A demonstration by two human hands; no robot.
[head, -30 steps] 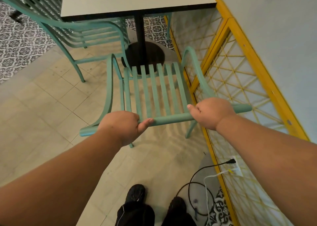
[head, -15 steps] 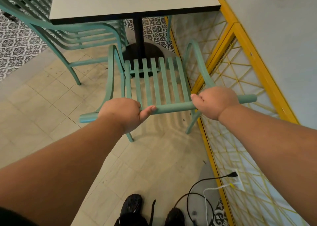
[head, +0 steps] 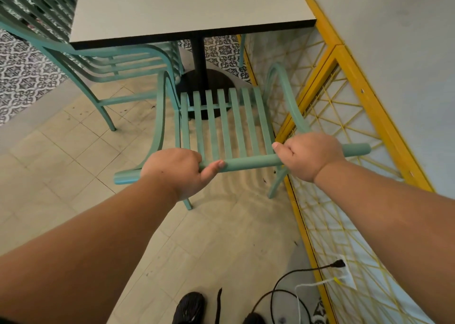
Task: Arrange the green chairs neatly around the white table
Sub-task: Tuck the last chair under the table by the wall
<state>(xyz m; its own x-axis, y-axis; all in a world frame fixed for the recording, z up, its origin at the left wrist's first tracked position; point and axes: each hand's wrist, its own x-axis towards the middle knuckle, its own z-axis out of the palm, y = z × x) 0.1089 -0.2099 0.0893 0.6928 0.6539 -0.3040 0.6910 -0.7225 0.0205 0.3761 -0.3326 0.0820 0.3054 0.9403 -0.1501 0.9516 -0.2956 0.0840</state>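
Left hand (head: 177, 173) and right hand (head: 307, 156) each curl round the chair (head: 229, 124) top rail (head: 248, 162), well apart. The chair stands on the floor (head: 73, 166) at the worktop's (head: 187, 6) near edge, by its right corner; the seat looks short of it. We push evenly and straight, minding the lattice (head: 344, 117) just beside the right armrest.

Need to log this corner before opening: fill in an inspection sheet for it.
Surface: white table, black pedestal; tiled floor with dark specks.
Job's things: near green chair faces the table, seat short of its edge; second green chair at left, partly under.
Clutter: nothing seen.
Grippers: left hand and right hand grip the near chair's top rail.
Cables: black cable and white cable run from a wall outlet onto the floor.
Surroundings: yellow lattice panel at right.
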